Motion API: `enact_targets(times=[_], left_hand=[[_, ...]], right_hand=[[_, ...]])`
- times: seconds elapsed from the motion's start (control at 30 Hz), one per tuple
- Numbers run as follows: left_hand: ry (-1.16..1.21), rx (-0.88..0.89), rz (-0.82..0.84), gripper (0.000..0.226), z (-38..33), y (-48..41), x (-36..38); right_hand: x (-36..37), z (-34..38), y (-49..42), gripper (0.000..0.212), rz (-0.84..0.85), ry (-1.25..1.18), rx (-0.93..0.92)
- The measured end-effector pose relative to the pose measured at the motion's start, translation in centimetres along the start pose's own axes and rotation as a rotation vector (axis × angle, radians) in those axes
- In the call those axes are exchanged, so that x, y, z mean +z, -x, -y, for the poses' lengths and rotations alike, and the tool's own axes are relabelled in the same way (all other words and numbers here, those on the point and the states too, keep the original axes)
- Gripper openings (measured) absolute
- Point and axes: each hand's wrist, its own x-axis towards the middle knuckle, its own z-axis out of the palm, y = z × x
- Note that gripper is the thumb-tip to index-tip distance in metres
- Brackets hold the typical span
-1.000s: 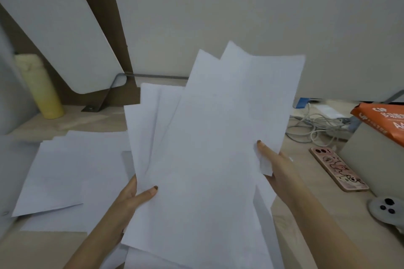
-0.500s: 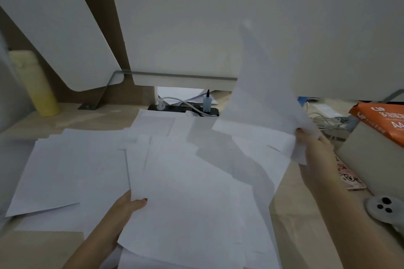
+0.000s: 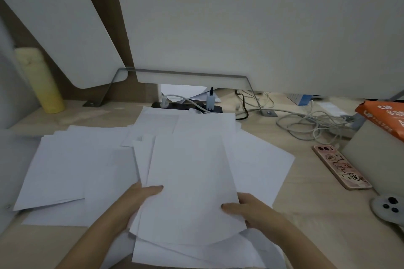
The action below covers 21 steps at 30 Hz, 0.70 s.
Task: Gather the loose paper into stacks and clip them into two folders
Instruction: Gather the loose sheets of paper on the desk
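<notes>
A small stack of white sheets (image 3: 190, 183) lies low over the desk in front of me, its edges uneven. My left hand (image 3: 140, 199) grips its left edge, thumb on top. My right hand (image 3: 251, 209) grips its right lower edge, thumb on top as well. More loose white paper (image 3: 72, 164) is spread over the desk to the left, behind and under the stack. No folder or clip is in view.
A pink phone (image 3: 341, 167) lies at the right, beside a grey box with an orange paper pack (image 3: 384, 120). Tangled white cables (image 3: 312, 122) and a black power strip (image 3: 188, 107) sit at the back. A yellow bottle (image 3: 39, 81) stands far left. A grey controller (image 3: 389, 207) lies at the right edge.
The sheets were held up and fanned, then my right hand lifted some away; now both hands hold the sheets together low over the desk.
</notes>
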Motion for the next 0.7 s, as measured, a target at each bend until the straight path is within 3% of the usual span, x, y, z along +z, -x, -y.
enact_targets(times=[0.07, 0.13, 0.23, 0.3, 0.33, 0.43, 0.57, 0.7], left_hand=[[0.005, 0.051, 0.026, 0.024, 0.0, 0.2, 0.3], [0.040, 0.110, 0.002, 0.026, 0.0, 0.6, 0.4], [0.052, 0.189, -0.008, 0.032, -0.2, 1.5, 0.5], [0.054, 0.242, 0.011, 0.050, -0.5, 2.5, 0.7], [0.061, 0.265, 0.028, 0.062, -0.7, 2.7, 0.7], [0.082, 0.322, 0.056, 0.092, -1.5, 3.4, 0.8], [0.050, 0.431, 0.095, 0.094, -4.5, 4.0, 0.5], [0.026, 0.544, 0.157, 0.080, -8.9, 4.4, 0.7]], right_hand=[[-0.4, 0.1, 0.1, 0.037, -0.028, 0.043, -0.068], [-1.4, 0.1, -0.2, 0.031, -0.224, 0.091, -0.143], [-3.2, 0.2, -0.2, 0.059, -0.418, -0.007, -0.185], [-4.1, 0.3, -0.2, 0.086, -0.329, -0.132, -0.199], [-4.3, 0.6, -0.2, 0.090, -0.271, -0.176, -0.211], [-4.2, 2.5, 0.1, 0.059, -0.101, -0.253, -0.314], [-4.2, 6.4, 1.3, 0.038, -0.078, -0.454, -0.473], [-5.0, 10.0, 2.9, 0.038, -0.099, -0.522, -0.620]])
